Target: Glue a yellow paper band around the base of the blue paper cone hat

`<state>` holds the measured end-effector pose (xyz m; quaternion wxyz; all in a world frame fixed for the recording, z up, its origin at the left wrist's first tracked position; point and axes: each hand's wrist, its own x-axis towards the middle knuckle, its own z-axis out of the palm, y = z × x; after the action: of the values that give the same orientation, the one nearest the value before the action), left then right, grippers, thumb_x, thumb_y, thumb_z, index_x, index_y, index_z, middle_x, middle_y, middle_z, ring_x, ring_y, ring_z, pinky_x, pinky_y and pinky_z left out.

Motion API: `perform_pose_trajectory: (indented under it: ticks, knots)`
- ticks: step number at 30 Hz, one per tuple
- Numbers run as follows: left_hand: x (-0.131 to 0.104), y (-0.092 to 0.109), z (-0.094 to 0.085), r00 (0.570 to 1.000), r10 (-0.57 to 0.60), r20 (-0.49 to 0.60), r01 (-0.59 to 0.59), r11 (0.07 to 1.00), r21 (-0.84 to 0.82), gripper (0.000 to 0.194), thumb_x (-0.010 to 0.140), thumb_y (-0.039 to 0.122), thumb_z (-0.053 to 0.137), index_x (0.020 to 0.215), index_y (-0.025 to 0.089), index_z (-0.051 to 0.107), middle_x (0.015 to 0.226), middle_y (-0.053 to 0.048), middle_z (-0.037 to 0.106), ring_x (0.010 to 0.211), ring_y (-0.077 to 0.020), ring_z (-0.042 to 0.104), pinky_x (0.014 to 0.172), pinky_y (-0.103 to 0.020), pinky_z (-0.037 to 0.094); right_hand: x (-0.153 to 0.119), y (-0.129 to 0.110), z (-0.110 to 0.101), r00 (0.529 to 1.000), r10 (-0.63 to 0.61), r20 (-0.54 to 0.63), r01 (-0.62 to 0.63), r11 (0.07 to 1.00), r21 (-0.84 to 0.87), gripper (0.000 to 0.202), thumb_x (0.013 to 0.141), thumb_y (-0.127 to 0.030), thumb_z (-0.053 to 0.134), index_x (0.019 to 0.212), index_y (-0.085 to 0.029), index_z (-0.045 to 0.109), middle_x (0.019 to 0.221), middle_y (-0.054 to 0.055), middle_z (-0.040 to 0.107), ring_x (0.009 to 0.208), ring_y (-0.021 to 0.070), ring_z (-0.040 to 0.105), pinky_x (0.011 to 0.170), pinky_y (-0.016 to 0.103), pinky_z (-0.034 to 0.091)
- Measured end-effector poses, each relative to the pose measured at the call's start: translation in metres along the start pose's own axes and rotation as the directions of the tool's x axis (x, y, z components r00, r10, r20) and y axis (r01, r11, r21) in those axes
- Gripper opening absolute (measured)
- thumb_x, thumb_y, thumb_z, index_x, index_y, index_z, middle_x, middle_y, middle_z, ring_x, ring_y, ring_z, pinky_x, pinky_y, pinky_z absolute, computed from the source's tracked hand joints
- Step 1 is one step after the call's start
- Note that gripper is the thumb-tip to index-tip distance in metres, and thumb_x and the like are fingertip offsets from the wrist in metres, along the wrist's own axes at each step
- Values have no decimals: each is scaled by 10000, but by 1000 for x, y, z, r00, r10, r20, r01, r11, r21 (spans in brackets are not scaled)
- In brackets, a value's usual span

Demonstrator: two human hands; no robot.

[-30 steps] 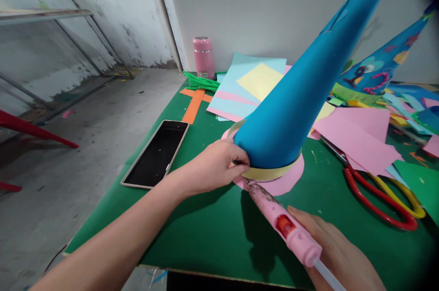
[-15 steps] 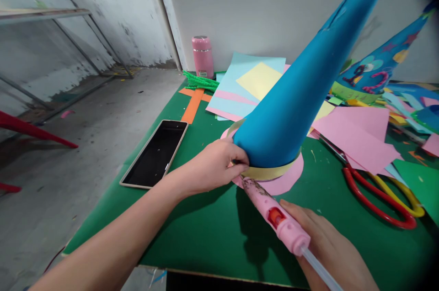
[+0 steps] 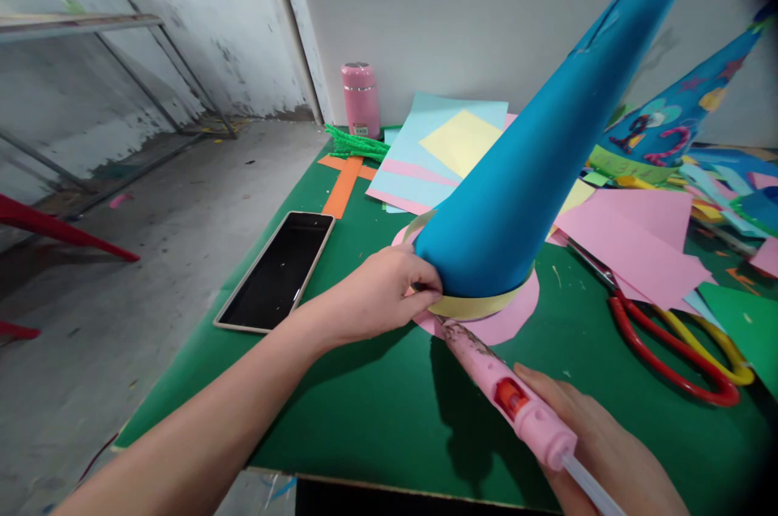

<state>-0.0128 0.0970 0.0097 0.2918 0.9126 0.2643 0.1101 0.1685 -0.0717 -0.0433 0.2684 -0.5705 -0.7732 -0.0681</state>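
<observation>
A tall blue paper cone (image 3: 516, 192) stands tilted to the right, with a yellow paper strip (image 3: 477, 306) around its base and a pink paper round (image 3: 523, 307) under it. My left hand (image 3: 389, 289) pinches the yellow strip at the cone's lower left. In my right hand (image 3: 601, 435) is a pink glue gun (image 3: 516, 398) with a clear glue stick in its rear end. The gun's tip is just below the strip, near my left fingertips. My right hand's fingers are partly hidden behind the gun.
A phone (image 3: 276, 273) lies left on the green table (image 3: 365, 419). Red-handled scissors (image 3: 662, 354) and pink paper (image 3: 638, 240) lie right. Behind are a pink bottle (image 3: 361, 101), green pipe cleaners (image 3: 352, 145), coloured sheets (image 3: 419, 139) and a decorated cone (image 3: 662, 127).
My right hand and the glue gun have moved a little right and down, the tip drawing away from my left fingertips. My left hand keeps its hold on the strip.
</observation>
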Motion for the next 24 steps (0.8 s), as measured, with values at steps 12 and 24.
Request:
perform_pose_trajectory:
  ticks: [12,24]
  knots:
    - [1,-3,1,1000,2,19,-1,1000,-24,187,751,114,474,759,155,657,728,-15,635,727,-131,548,629,-222,405,-14,8,2,999,-3,42,6,998,-61,298,832,-211,355,1101,-189,481,855,39,689,707,146,663,552,184,524]
    - [1,-2,0,1000,0,17,0,1000,1,187,759,130,473,768,165,656,731,-16,633,727,-135,548,628,-223,401,-25,17,0,993,-32,118,37,999,-36,328,836,-222,330,1146,-169,422,904,57,681,739,160,663,570,203,537]
